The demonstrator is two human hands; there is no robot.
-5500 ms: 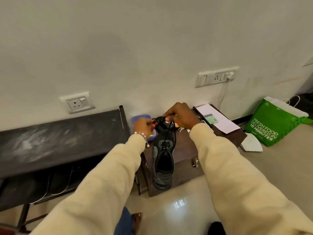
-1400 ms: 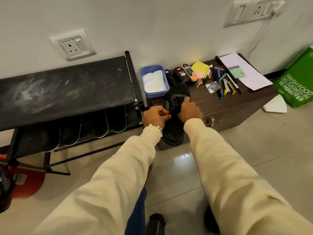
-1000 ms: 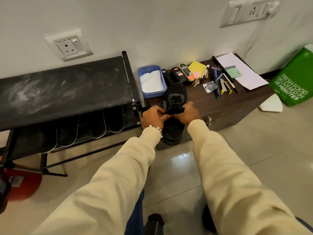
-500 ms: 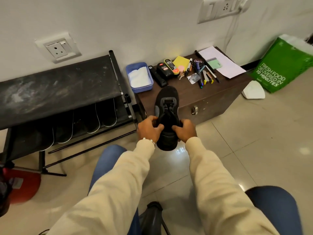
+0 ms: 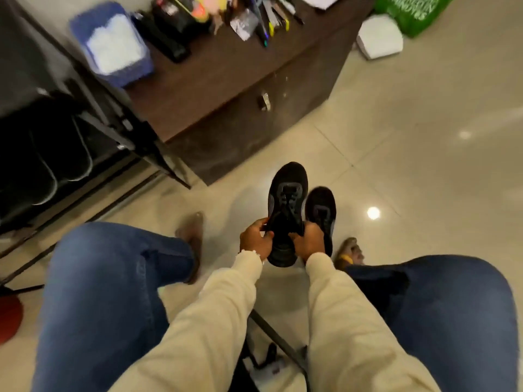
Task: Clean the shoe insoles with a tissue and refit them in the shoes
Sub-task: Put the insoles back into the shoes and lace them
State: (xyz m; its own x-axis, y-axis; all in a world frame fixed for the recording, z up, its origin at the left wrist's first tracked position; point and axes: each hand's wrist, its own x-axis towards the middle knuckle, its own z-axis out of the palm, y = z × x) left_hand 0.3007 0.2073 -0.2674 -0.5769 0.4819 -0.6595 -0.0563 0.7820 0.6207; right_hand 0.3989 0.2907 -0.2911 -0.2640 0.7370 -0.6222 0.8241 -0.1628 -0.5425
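Observation:
I hold a black shoe low over the tiled floor, toe pointing away from me. My left hand grips its left side near the opening and my right hand grips the right side. A second black shoe lies on the floor just to the right of it, partly hidden behind my right hand. A blue tray of white tissues sits on the brown cabinet at the upper left. The insoles are not visible.
A black shoe rack stands at the left. Pens, polish tins and papers crowd the cabinet top. A green bag and a white object are at the upper right. My knees in blue jeans flank my arms.
I have carried the shoe off the cabinet and down toward the floor between my knees, beside the second shoe. The camera has tilted sharply downward. Both hands keep their grip.

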